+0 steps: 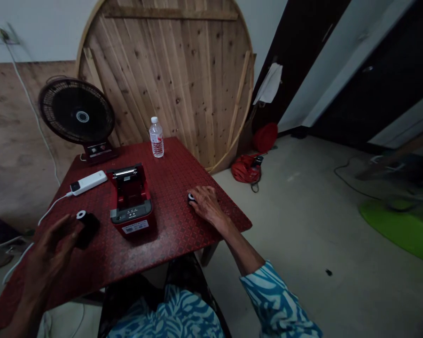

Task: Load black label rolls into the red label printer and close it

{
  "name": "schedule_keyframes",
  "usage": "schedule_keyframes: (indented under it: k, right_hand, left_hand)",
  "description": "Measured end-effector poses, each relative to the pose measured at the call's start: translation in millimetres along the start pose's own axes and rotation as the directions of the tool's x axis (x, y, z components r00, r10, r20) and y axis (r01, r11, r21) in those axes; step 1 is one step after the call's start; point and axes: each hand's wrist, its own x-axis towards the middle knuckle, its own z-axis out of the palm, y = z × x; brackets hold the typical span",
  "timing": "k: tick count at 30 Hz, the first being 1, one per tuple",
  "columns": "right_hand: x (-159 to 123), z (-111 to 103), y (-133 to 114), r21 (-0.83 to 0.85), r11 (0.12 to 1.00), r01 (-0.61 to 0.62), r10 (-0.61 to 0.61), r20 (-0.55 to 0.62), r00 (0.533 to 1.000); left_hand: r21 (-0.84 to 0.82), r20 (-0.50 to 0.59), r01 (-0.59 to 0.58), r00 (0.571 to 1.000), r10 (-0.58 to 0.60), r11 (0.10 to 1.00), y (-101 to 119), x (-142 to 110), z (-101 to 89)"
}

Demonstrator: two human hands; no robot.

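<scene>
A red and black label or receipt printer point(132, 202) stands on the red patterned table with its lid up and its inside bare to view. To its left lies a black roll with a white ring-shaped end point(88, 226). My left hand point(54, 241) is beside this roll, fingers apart and curved; whether a fingertip touches it I cannot tell. On the table's right side, my right hand point(207, 205) has its fingers closed over a smaller black roll with a white core point(191, 198). The hand covers most of that roll.
A white power bank point(89, 183) with a cable lies left of the printer. A dark fan point(78, 115) and a water bottle point(157, 138) stand at the back of the table point(178, 162). Behind leans a round wooden board point(183, 75). A red bag point(246, 169) sits on the floor.
</scene>
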Motion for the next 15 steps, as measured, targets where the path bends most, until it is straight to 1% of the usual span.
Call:
schedule_keyframes:
  k: [1, 2, 3, 4, 5, 6, 7, 8, 9, 10, 11, 13, 14, 15]
  right_hand:
    - [-3, -4, -4, 0.052, 0.999, 0.0, 0.001, -0.015, 1.0]
    - [-7, -9, -10, 0.116, 0.993, 0.006, -0.001, -0.043, 0.999]
    - [-10, -14, -19, 0.184, 0.983, 0.021, -0.007, -0.08, 0.997]
    - [-14, -19, -30, 0.247, 0.968, 0.05, -0.02, -0.12, 0.993]
    - [-19, -24, -41, 0.3, 0.95, 0.09, -0.041, -0.164, 0.986]
    - [-23, -29, -54, 0.333, 0.932, 0.141, -0.074, -0.204, 0.976]
    - [-27, -34, -66, 0.352, 0.913, 0.204, -0.123, -0.24, 0.963]
    - [-32, -37, -78, 0.358, 0.893, 0.271, -0.177, -0.274, 0.945]
    - [-36, -40, -89, 0.351, 0.873, 0.339, -0.235, -0.307, 0.922]
    - [-40, -42, -98, 0.338, 0.85, 0.403, -0.285, -0.348, 0.893]
    - [-44, -43, -104, 0.322, 0.829, 0.458, -0.324, -0.393, 0.861]
    - [-49, -43, -113, 0.302, 0.791, 0.532, -0.362, -0.47, 0.805]
    - [-50, -42, -115, 0.303, 0.778, 0.551, -0.366, -0.494, 0.789]
    - [-51, -41, -117, 0.307, 0.77, 0.559, -0.367, -0.503, 0.783]
  left_hand:
    - [-0.047, 0.007, -0.003, 1.0, 0.004, 0.999, 11, -7, 3.8]
    - [-0.079, 0.035, -0.005, 0.999, 0.007, 0.997, 22, -15, 8.8]
    - [-0.113, 0.104, 0.004, 0.995, 0.008, 0.994, 33, -21, 15.1]
    - [-0.15, 0.228, 0.028, 0.974, 0.007, 0.988, 42, -27, 22.8]
    - [-0.201, 0.378, 0.066, 0.926, 0.015, 0.977, 50, -32, 31.8]
    - [-0.26, 0.527, 0.109, 0.848, 0.047, 0.959, 57, -36, 41.8]
    - [-0.321, 0.666, 0.166, 0.74, 0.098, 0.932, 63, -39, 52.2]
    - [-0.375, 0.739, 0.237, 0.661, 0.134, 0.896, 68, -42, 62.4]
    - [-0.428, 0.777, 0.32, 0.607, 0.164, 0.846, 71, -43, 71.7]
    - [-0.469, 0.804, 0.414, 0.566, 0.183, 0.78, 74, -43, 79.4]
    - [-0.497, 0.817, 0.505, 0.546, 0.185, 0.705, 75, -44, 85.1]
    - [-0.513, 0.834, 0.647, 0.532, 0.148, 0.564, 78, -44, 90.4]
    - [-0.508, 0.84, 0.692, 0.53, 0.117, 0.513, 79, -44, 90.5]
    - [-0.501, 0.845, 0.722, 0.528, 0.087, 0.478, 80, -45, 89.3]
